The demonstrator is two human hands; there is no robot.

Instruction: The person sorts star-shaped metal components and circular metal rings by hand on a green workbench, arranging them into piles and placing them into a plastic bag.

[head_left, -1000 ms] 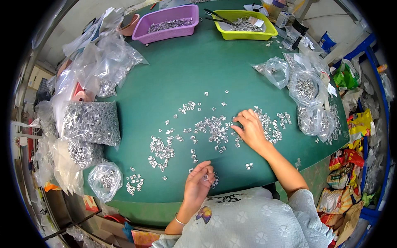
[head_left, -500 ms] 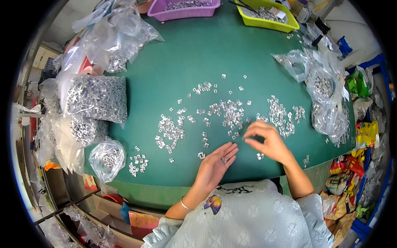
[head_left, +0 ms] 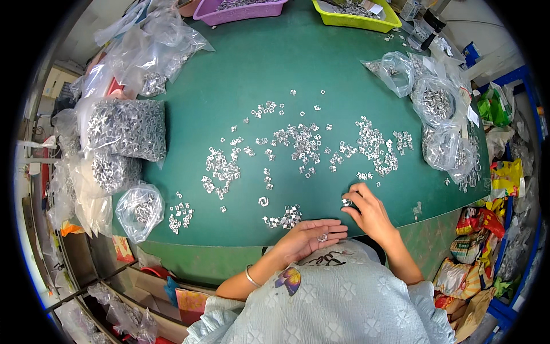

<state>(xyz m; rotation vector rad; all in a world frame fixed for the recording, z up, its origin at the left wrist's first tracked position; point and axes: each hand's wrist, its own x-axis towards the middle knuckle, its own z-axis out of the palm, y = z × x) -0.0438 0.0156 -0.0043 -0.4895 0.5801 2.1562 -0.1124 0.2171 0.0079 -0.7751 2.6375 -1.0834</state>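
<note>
Table (head_left: 258,69), green: broad work surface; the loose stock lies spread across its middle, perhaps so that single pieces can be reached.

Plastic bags (head_left: 132,49), clear: far left, heaped at the edge.

Packed bag (head_left: 126,129), full of silvery metal parts: left, kept to the side, likely to spare the middle.

Ring-filled bags (head_left: 438,106), clear: right edge, within reach of the right arm.

Purple tray (head_left: 240,12) and yellow-green tray (head_left: 358,22): far edge, both holding metal parts, the raised walls presumably keeping these together.

Left hand (head_left: 303,236): near edge, palm up, fingers out nearly straight, a flat rest for what lies on it.

Right hand (head_left: 369,213): just right of the left, thumb and forefinger bent about a small cluster (head_left: 346,202); cannot tell whether they press on it.

Loose metal pieces (head_left: 306,143), silvery: scattered groups in the middle.

Near pile (head_left: 286,218): same kind, just beyond the left hand.

Metal ring (head_left: 263,201): alone, left of that pile.

Small metal piece (head_left: 322,237): on the left hand, unpinched as far as shown.
</note>
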